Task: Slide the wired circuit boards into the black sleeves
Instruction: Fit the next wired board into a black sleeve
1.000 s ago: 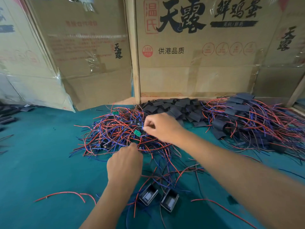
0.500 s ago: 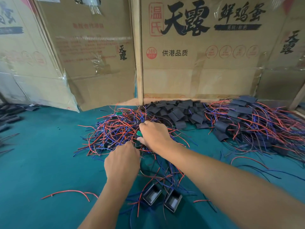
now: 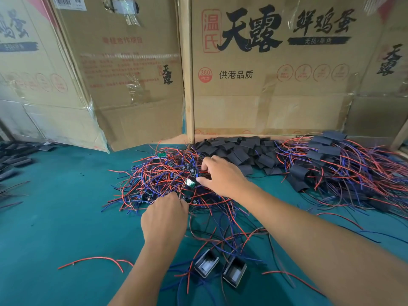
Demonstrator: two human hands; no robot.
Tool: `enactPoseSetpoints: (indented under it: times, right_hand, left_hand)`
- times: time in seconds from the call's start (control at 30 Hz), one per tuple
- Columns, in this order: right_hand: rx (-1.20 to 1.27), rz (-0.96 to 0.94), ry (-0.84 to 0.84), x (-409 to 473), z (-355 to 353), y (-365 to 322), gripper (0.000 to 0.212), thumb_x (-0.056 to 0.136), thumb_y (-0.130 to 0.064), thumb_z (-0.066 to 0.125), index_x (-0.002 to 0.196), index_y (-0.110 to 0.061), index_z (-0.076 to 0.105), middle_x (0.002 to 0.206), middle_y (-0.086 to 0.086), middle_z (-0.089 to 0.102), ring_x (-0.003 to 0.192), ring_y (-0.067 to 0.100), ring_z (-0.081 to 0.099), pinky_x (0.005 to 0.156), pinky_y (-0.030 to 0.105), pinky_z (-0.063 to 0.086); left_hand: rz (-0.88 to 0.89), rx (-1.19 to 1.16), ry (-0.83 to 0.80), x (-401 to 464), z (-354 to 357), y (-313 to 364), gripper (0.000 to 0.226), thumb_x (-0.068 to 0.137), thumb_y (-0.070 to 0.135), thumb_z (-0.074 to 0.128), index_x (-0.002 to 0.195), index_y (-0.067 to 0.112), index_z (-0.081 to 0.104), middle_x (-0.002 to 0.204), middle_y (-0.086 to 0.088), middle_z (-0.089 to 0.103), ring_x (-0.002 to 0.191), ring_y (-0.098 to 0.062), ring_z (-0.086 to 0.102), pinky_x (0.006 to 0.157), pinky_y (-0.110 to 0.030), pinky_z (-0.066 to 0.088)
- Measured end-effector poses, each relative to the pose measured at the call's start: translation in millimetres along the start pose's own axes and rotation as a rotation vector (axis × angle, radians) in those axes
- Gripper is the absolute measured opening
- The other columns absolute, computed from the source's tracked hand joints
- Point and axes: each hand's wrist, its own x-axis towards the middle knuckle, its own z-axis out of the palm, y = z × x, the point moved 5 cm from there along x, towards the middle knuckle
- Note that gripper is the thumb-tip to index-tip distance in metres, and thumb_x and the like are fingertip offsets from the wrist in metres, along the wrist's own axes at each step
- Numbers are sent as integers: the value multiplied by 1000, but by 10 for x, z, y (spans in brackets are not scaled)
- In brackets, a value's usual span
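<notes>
Green board just left of my right hand.
My right hand [image 3: 220, 176] pinched wires beside the green circuit board [image 3: 189, 183]; left hand [image 3: 164, 219] curled in the wire tangle [image 3: 159, 180], nearer me; its hold hidden.

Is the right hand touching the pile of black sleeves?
Apart. The head view shows the right hand over the wire tangle, with a gap before the black sleeves.
</notes>
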Motion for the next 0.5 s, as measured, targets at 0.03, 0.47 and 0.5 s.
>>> enactPoseSetpoints:
  times: [0.03,0.47,0.5]
  right_hand:
    - [9,-9,25,-9,-15,0,37,92,-51,55,112,-21,51,105,-3,55,95,18,57,74,34,47]
    - [-24,130,73,280,-17,-282,43,93,-51,53,117,-15,50,104,5,65,95,28,61,71,37,49]
    - [-38,137,49,291,-23,-293,40,93,-47,54,118,-16,52,106,6,65,97,28,61,74,38,50]
  left_hand:
    - [-1,-1,-2,-1,1,2,33,99,32,40,69,17,40,64,1,47,65,-29,51,57,-31,35]
    - [42,-5,-5,-34,30,67,32,100,33,38,73,17,45,68,0,55,67,-27,59,57,-31,42]
    - [41,-2,-5,-34,33,73,32,100,33,38,72,18,44,68,1,54,67,-27,58,56,-31,41]
